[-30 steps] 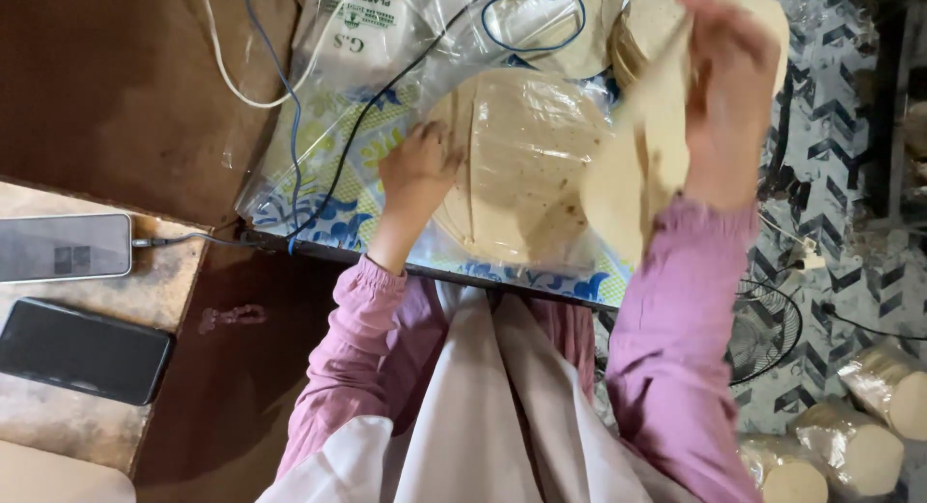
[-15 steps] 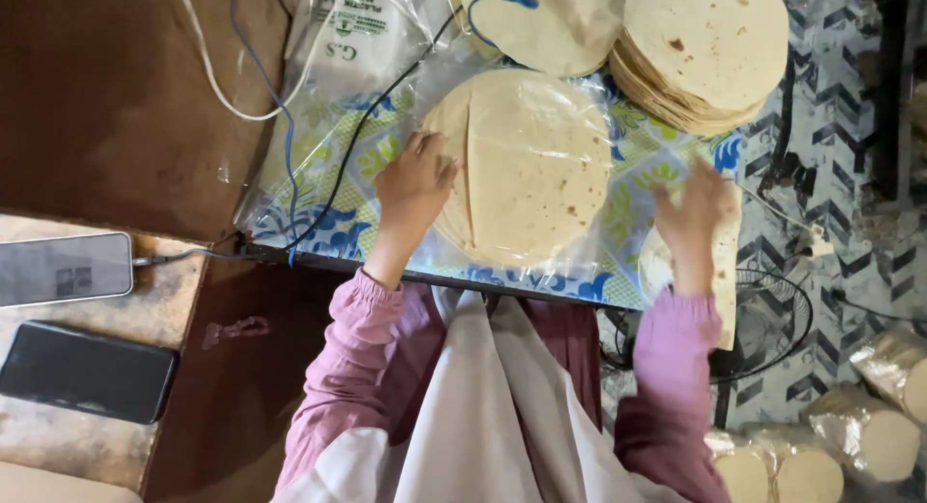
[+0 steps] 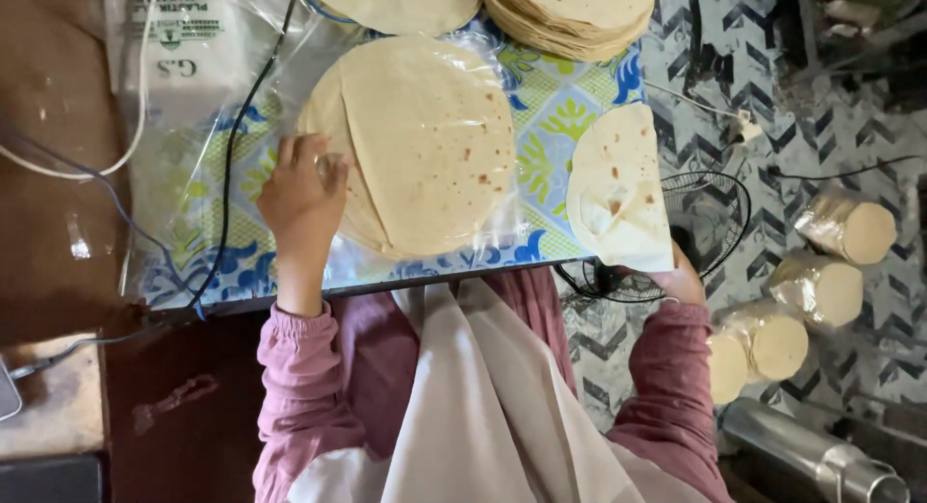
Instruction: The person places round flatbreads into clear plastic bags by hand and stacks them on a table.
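My left hand (image 3: 301, 199) rests on the left edge of a stack of round flatbreads (image 3: 425, 141) that lies on clear plastic over a patterned blue-green board (image 3: 555, 112). My right hand (image 3: 679, 283) is mostly hidden under a single flatbread (image 3: 618, 189) that it holds at the board's right edge. Pink sleeves cover both arms.
A taller flatbread pile (image 3: 570, 15) and another flatbread (image 3: 401, 1) lie at the board's far side. Wrapped flatbread rolls (image 3: 821, 291) lie on the patterned floor at right, by a small fan (image 3: 710, 228). A steel flask (image 3: 821, 460) lies at bottom right. Cables (image 3: 227, 165) cross the plastic bags at left.
My right hand has come down from a raised position to the board's right edge, and now holds one flatbread there. My left hand has stayed on the stack.
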